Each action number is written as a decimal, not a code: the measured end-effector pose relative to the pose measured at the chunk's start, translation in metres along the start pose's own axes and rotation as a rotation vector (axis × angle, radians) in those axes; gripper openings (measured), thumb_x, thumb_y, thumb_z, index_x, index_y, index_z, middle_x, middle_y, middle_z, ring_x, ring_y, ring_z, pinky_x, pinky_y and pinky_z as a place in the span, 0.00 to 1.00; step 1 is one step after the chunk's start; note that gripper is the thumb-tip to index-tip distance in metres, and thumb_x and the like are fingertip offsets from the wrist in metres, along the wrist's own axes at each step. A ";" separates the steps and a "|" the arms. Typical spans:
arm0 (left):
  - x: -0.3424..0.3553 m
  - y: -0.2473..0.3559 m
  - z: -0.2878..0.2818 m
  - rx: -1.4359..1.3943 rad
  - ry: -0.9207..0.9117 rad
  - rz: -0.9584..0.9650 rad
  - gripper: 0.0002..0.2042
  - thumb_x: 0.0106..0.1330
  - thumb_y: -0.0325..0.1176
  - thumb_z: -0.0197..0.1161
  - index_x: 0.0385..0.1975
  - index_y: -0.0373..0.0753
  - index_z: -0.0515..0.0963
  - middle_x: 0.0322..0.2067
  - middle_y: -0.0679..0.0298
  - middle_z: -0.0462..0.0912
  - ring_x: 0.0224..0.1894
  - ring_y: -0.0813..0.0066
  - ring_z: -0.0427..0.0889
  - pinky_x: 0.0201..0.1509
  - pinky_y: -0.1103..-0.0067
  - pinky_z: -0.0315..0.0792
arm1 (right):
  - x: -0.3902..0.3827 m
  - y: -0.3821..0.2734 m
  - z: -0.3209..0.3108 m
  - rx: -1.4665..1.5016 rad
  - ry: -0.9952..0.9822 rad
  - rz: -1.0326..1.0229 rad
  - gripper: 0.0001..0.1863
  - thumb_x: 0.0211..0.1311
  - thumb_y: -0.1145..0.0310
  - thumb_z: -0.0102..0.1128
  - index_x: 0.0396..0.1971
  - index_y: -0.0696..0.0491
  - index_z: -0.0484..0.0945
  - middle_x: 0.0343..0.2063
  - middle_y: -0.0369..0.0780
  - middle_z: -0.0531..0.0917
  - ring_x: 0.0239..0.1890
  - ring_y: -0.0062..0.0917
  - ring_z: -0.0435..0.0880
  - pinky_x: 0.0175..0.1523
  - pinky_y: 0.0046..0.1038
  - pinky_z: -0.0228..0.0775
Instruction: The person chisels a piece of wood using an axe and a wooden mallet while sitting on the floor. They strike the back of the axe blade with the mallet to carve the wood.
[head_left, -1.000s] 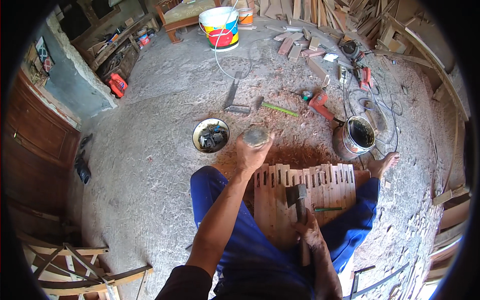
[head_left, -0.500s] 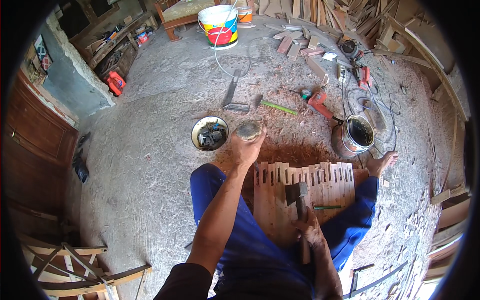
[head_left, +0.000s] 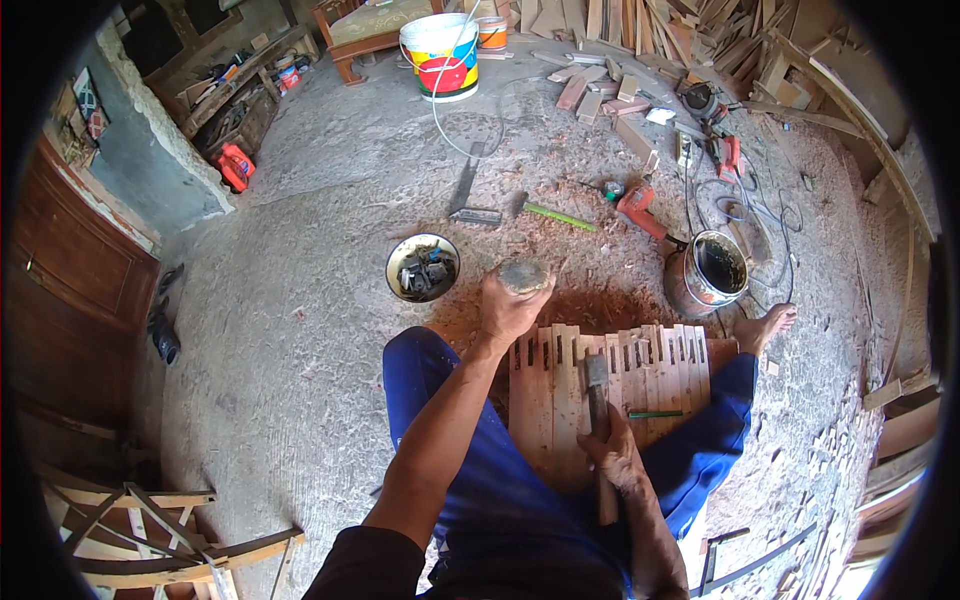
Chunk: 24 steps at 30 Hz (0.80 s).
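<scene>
My left hand is closed round a chisel, whose round, battered wooden handle end faces up; its blade is hidden beneath the hand. Below and to the right, my right hand grips a hatchet by its wooden handle, head pointing away from me. Under the hatchet lies a row of pale wooden slats, side by side between my legs, with narrow dark slots near their far ends. A green pencil-like stick rests across the slats, right of the hatchet.
A bowl of dark scraps stands left of my left hand. Beyond lie a green-handled hammer, a metal square and a red power drill. A dirty bucket stands near my right foot. Cords and offcuts lie farther right.
My left hand has shifted a little to the right with the chisel. The hatchet has turned in my right hand, so its head now shows narrower and slightly farther away.
</scene>
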<state>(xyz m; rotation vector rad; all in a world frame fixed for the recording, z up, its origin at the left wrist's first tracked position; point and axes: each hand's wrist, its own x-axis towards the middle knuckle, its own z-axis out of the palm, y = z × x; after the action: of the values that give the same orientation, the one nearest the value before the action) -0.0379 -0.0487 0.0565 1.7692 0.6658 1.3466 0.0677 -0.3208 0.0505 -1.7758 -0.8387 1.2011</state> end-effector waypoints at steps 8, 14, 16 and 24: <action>-0.016 -0.026 -0.013 0.093 0.009 0.070 0.10 0.54 0.28 0.74 0.32 0.34 0.80 0.29 0.61 0.86 0.31 0.69 0.85 0.38 0.74 0.77 | -0.021 -0.159 -0.005 -0.495 0.248 -0.684 0.42 0.58 0.75 0.62 0.72 0.56 0.53 0.28 0.49 0.83 0.22 0.35 0.84 0.27 0.38 0.76; -0.022 -0.035 -0.015 0.097 -0.023 0.142 0.12 0.52 0.26 0.73 0.36 0.34 0.80 0.32 0.61 0.85 0.34 0.68 0.85 0.39 0.72 0.77 | 0.020 -0.161 0.014 -1.360 0.075 -0.424 0.50 0.52 0.75 0.63 0.75 0.51 0.46 0.40 0.56 0.81 0.37 0.48 0.86 0.42 0.46 0.80; -0.026 -0.019 -0.014 0.219 -0.064 0.163 0.12 0.52 0.24 0.72 0.37 0.34 0.80 0.33 0.62 0.86 0.35 0.70 0.85 0.41 0.73 0.77 | 0.022 -0.148 0.007 -1.079 0.039 -0.497 0.51 0.53 0.74 0.63 0.75 0.50 0.46 0.40 0.56 0.81 0.38 0.46 0.87 0.44 0.47 0.80; -0.017 -0.015 -0.016 -0.078 0.079 -0.020 0.08 0.56 0.29 0.74 0.29 0.35 0.81 0.28 0.61 0.86 0.31 0.73 0.84 0.38 0.74 0.77 | -0.026 -0.244 -0.018 0.390 0.024 -0.553 0.20 0.65 0.71 0.58 0.55 0.62 0.69 0.20 0.38 0.80 0.21 0.19 0.79 0.29 0.26 0.76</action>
<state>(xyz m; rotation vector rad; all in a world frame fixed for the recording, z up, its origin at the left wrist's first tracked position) -0.0577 -0.0488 0.0365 1.6502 0.6631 1.4165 0.0563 -0.2389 0.2827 -1.1394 -0.9284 0.8952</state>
